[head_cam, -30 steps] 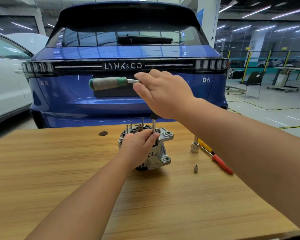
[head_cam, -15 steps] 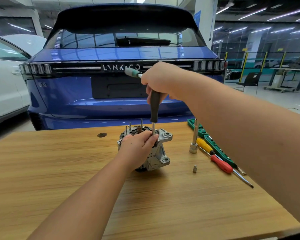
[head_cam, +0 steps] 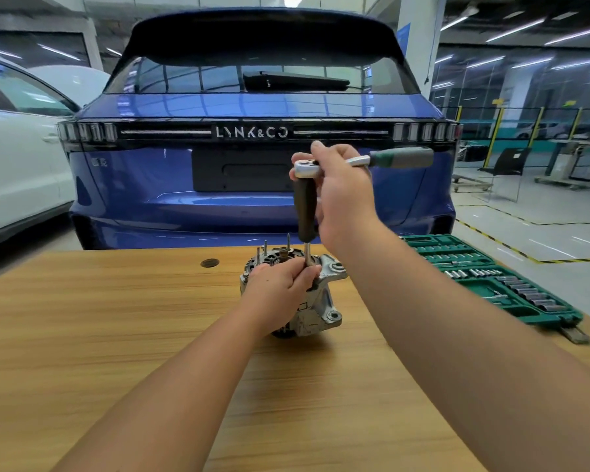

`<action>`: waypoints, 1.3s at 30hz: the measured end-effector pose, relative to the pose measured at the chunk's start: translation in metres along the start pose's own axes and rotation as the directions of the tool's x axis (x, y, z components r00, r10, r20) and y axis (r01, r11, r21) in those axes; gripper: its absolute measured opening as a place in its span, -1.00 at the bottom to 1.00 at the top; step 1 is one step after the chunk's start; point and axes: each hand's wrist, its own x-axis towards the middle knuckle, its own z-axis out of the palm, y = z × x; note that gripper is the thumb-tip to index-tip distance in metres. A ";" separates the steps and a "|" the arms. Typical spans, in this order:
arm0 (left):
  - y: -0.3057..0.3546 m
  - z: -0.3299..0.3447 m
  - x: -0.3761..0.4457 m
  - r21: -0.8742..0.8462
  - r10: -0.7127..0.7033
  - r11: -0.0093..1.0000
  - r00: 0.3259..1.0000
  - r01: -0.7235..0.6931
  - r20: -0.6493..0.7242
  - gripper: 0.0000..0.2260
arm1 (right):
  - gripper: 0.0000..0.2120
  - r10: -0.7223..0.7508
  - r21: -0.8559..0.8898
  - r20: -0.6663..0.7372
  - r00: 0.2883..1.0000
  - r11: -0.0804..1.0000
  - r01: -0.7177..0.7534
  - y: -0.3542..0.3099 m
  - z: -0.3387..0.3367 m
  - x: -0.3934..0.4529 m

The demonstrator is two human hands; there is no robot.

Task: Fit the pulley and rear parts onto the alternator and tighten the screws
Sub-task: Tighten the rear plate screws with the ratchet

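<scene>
In a car workshop, an alternator is standing upright on a wooden workbench. The left hand is curling around the alternator and pinching the driver shaft; the right hand is gripping the ratchet wrench. The screw itself is hidden. A green socket set is lying to the right, a blue Lynk & Co behind.

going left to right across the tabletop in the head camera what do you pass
Round hole in the table → left hand gripping the alternator → green socket set case.
</scene>
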 end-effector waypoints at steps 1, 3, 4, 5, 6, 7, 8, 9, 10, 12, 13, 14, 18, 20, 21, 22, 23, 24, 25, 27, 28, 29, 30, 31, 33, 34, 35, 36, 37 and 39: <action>0.000 0.000 0.001 0.002 0.002 1.000 1.000 -0.001 -0.004 -0.70 | -0.84 -0.158 -0.122 0.006 0.987 0.980 0.158 0.006 0.000 -0.003; 0.000 0.000 0.001 0.014 0.011 1.000 1.000 -0.011 -0.003 -0.71 | -0.85 -0.480 -0.425 0.114 0.870 0.768 0.480 0.017 -0.004 -0.007; 0.000 0.000 0.001 0.019 0.020 1.000 1.000 -0.020 0.001 -0.71 | -0.84 -0.595 -0.549 0.214 0.775 0.583 0.599 0.021 -0.007 -0.007; 0.000 0.000 0.000 0.023 0.028 0.999 1.000 -0.028 0.002 -0.72 | -0.81 -0.657 -0.631 0.322 0.681 0.388 0.672 0.024 -0.010 -0.006; 0.000 0.000 0.000 0.027 0.033 0.999 0.999 -0.033 0.000 -0.72 | -0.77 -0.678 -0.672 0.420 0.604 0.215 0.709 0.026 -0.014 -0.004; 0.000 0.000 0.000 0.031 0.034 0.999 0.999 -0.034 -0.002 -0.72 | -0.76 -0.669 -0.684 0.500 0.550 0.085 0.725 0.025 -0.015 -0.002; 0.000 0.000 0.000 0.034 0.029 0.999 1.000 -0.029 -0.002 -0.71 | -0.76 -0.642 -0.684 0.561 0.523 -0.003 0.729 0.023 -0.016 -0.001; 0.000 0.000 0.001 0.036 0.024 0.999 1.000 -0.024 0.001 -0.70 | -0.77 -0.603 -0.685 0.605 0.520 -0.062 0.726 0.020 -0.016 0.001; 0.000 0.000 0.001 0.040 0.021 0.999 1.000 -0.021 0.002 -0.69 | -0.78 -0.565 -0.689 0.633 0.529 -0.101 0.718 0.017 -0.015 0.002; -0.001 0.001 0.001 0.049 0.030 0.998 1.000 -0.029 -0.005 -0.69 | -0.78 -0.507 -0.713 0.645 0.572 -0.130 0.689 0.011 -0.016 0.004; -0.001 0.002 0.001 0.051 0.035 0.998 0.999 -0.035 -0.010 -0.68 | -0.75 -0.480 -0.729 0.640 0.600 -0.133 0.671 0.009 -0.016 0.004; -0.001 0.002 0.001 0.050 0.038 0.998 0.999 -0.037 -0.014 -0.68 | -0.70 -0.450 -0.742 0.637 0.625 -0.139 0.656 0.008 -0.017 0.004; 0.001 0.001 0.001 0.041 0.037 0.998 0.999 -0.036 -0.016 -0.66 | -0.50 -0.346 -0.749 0.650 0.677 -0.141 0.647 0.001 -0.015 0.005; 0.001 0.000 0.000 0.035 0.036 0.999 0.999 -0.035 -0.020 -0.65 | -0.54 -0.315 -0.744 0.664 0.678 -0.193 0.639 -0.002 -0.015 0.006; 0.001 0.000 0.000 0.032 0.034 0.999 0.999 -0.033 -0.024 -0.65 | -0.57 -0.306 -0.743 0.669 0.677 -0.234 0.627 -0.004 -0.014 0.007; 0.002 0.000 0.000 0.031 0.032 0.999 0.999 -0.032 -0.027 -0.65 | -0.59 -0.293 -0.745 0.667 0.685 -0.268 0.611 -0.007 -0.013 0.008; 0.002 0.000 0.000 0.030 0.031 0.999 0.999 -0.030 -0.028 -0.65 | -0.61 -0.273 -0.752 0.658 0.702 -0.285 0.594 -0.009 -0.011 0.009; 0.003 0.000 0.000 0.030 0.030 0.999 0.999 -0.029 -0.027 -0.66 | -0.62 -0.241 -0.766 0.638 0.731 -0.292 0.573 -0.013 -0.008 0.011; 0.003 0.000 0.000 0.029 0.028 0.999 0.999 -0.028 -0.023 -0.67 | -0.62 -0.198 -0.782 0.613 0.765 -0.292 0.551 -0.017 -0.005 0.013; 0.004 -0.001 0.000 0.022 0.021 1.000 1.000 -0.020 -0.016 -0.69 | -0.60 -0.101 -0.821 0.543 0.834 -0.270 0.502 -0.026 0.001 0.020; 0.004 -0.001 0.000 0.021 0.018 1.000 1.000 -0.017 -0.012 -0.69 | -0.61 -0.055 -0.849 0.498 0.866 -0.235 0.473 -0.032 0.005 0.022; 0.004 -0.001 -0.001 0.022 0.017 1.000 1.000 -0.016 -0.009 -0.70 | -0.64 -0.011 -0.877 0.450 0.893 -0.191 0.440 -0.038 0.009 0.024; 0.004 -0.001 -0.001 0.023 0.016 1.000 1.000 -0.016 -0.008 -0.70 | -0.68 0.035 -0.902 0.407 0.913 -0.142 0.407 -0.044 0.012 0.025; 0.004 -0.001 -0.001 0.022 0.016 1.000 1.000 -0.016 -0.007 -0.70 | -0.72 0.100 -0.930 0.353 0.930 -0.071 0.360 -0.049 0.015 0.027; 0.004 -0.001 -0.001 0.016 0.014 1.000 1.000 -0.014 -0.001 -0.70 | -0.77 0.276 -0.971 0.200 0.940 0.182 0.153 -0.055 0.018 0.027; 0.004 0.000 -0.001 0.013 0.012 1.000 1.000 -0.012 0.001 -0.70 | -0.77 0.363 -0.939 0.128 0.923 0.344 -0.005 -0.056 0.016 0.026; 0.004 0.000 -0.001 0.014 0.010 1.000 1.000 -0.010 -0.001 -0.70 | -0.80 0.426 -0.850 0.091 0.900 0.505 -0.153 -0.055 0.012 0.025; 0.004 0.000 -0.001 0.021 0.008 1.000 1.000 -0.008 -0.004 -0.69 | -0.85 0.464 -0.714 0.085 0.882 0.646 -0.271 -0.052 0.009 0.025; 0.004 0.000 0.000 0.033 0.007 0.999 1.000 -0.007 -0.006 -0.68 | -0.86 0.475 -0.549 0.104 0.874 0.760 -0.347 -0.047 0.004 0.025; 0.003 0.000 0.000 0.045 0.006 0.999 1.000 -0.005 -0.008 -0.66 | -0.83 0.447 -0.198 0.126 0.885 0.886 -0.419 -0.030 -0.003 0.023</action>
